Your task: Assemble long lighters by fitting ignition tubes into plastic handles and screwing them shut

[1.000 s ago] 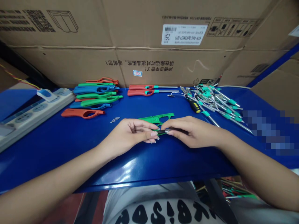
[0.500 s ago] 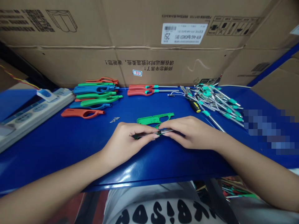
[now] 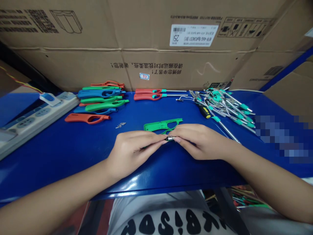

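Observation:
Both hands meet in front of the green lighter housing half, which lies open side up on the table. My left hand is closed, thumb and fingertips pinching the left end of a small metal part with a dark end. From the other side my right hand pinches the same metal part. Most of it is hidden by the fingers, so its exact kind cannot be made out. Part of another green piece shows just behind the fingertips.
Orange, green and blue lighter housings are stacked back left, near a power strip. Small screws lie close by. Two red lighters stand behind. Right are metal lighter tubes with wires and a black-yellow screwdriver.
My fingertips have drawn closer together around the metal part. The dark strip that showed between the left fingers is now mostly hidden.

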A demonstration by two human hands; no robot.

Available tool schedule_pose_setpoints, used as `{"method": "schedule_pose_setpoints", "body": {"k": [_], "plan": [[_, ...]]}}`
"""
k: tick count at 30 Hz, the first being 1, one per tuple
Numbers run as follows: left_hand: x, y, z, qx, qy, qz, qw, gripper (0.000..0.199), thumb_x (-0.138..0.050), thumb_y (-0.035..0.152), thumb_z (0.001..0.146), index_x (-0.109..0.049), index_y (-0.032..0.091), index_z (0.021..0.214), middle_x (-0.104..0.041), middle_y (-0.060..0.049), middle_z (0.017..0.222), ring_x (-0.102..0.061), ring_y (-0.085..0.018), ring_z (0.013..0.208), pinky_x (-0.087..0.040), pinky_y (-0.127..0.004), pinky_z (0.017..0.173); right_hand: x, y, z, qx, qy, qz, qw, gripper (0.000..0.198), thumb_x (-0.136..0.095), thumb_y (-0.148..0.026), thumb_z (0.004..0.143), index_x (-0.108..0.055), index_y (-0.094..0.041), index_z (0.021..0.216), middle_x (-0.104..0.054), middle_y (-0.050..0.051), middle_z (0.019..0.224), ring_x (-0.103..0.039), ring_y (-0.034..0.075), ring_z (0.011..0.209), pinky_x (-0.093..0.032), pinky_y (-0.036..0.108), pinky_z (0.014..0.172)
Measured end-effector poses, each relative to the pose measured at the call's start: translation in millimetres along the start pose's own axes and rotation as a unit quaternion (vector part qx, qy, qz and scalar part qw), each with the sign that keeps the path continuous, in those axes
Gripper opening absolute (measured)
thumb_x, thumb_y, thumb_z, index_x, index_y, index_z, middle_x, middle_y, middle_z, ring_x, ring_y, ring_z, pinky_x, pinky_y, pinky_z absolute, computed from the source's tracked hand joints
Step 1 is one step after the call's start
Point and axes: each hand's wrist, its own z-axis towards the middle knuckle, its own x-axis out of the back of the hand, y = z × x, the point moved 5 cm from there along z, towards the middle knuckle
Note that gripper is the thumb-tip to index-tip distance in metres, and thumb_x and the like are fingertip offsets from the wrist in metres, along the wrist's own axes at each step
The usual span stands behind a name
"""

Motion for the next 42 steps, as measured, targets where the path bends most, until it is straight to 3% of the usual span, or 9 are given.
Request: {"method": "schedule_pose_setpoints", "body": {"k": [7, 14, 20, 28, 36, 42], "plan": [[-1, -3, 1, 0.005, 0.02, -0.009, 1.0, 0.011, -0.079, 0.015, 0.083, -0.08, 0.018, 0.093, -0.082, 0.0, 0.091, -0.078, -0.013, 0.078, -0.061, -0.015, 0.077, 2, 1, 1, 0.012, 0.035, -0.057, 0.998, 0.016, -0.053, -0.023, 0.102, -0.064, -0.015, 0.109, -0.073, 0.007, 0.101, -0.068, 0.018, 0.092, -0.054, 0.031, 0.081], [-2, -7, 0, 0.023, 0.017, -0.024, 0.999, 0.01, -0.081, 0.015, 0.082, -0.079, 0.02, 0.09, -0.082, 0.002, 0.089, -0.077, -0.012, 0.075, -0.061, -0.016, 0.073, -4, -1, 0, 0.001, 0.027, -0.068, 0.997, 0.017, -0.051, -0.022, 0.102, -0.065, -0.015, 0.109, -0.075, 0.006, 0.103, -0.071, 0.018, 0.093, -0.055, 0.03, 0.079], [-3, -3, -2, -0.02, 0.028, 0.008, 0.999, 0.008, -0.077, 0.017, 0.085, -0.079, 0.021, 0.092, -0.082, 0.001, 0.089, -0.078, -0.014, 0.076, -0.062, -0.019, 0.072, -6, 2, -1, -0.018, 0.03, -0.034, 0.999, 0.017, -0.052, -0.021, 0.102, -0.065, -0.015, 0.112, -0.076, 0.006, 0.105, -0.073, 0.017, 0.092, -0.057, 0.029, 0.078], [-3, -1, -4, -0.064, 0.01, 0.007, 0.998, 0.019, -0.075, 0.009, 0.086, -0.078, 0.021, 0.1, -0.082, 0.002, 0.095, -0.078, -0.014, 0.083, -0.062, -0.019, 0.08, -7, 1, 0, 0.013, 0.036, -0.021, 0.999, 0.017, -0.051, -0.018, 0.101, -0.067, -0.013, 0.108, -0.077, 0.007, 0.101, -0.073, 0.018, 0.086, -0.058, 0.028, 0.074], [-5, -13, 0, 0.08, 0.022, -0.089, 0.993, 0.02, -0.081, 0.014, 0.081, -0.081, 0.022, 0.098, -0.082, 0.001, 0.095, -0.078, -0.013, 0.079, -0.062, -0.016, 0.077, -2, 0, 0, 0.016, 0.066, -0.047, 0.997, 0.015, -0.056, -0.02, 0.1, -0.067, -0.014, 0.108, -0.077, 0.007, 0.102, -0.073, 0.018, 0.09, -0.057, 0.029, 0.078], [-6, -13, 2, 0.074, 0.017, -0.105, 0.992, 0.017, -0.08, 0.01, 0.081, -0.082, 0.022, 0.093, -0.082, 0.002, 0.091, -0.078, -0.012, 0.079, -0.062, -0.014, 0.076, -2, 0, 1, 0.016, 0.065, -0.034, 0.997, 0.015, -0.056, -0.019, 0.1, -0.067, -0.014, 0.108, -0.077, 0.007, 0.102, -0.073, 0.017, 0.089, -0.057, 0.027, 0.078]]}}
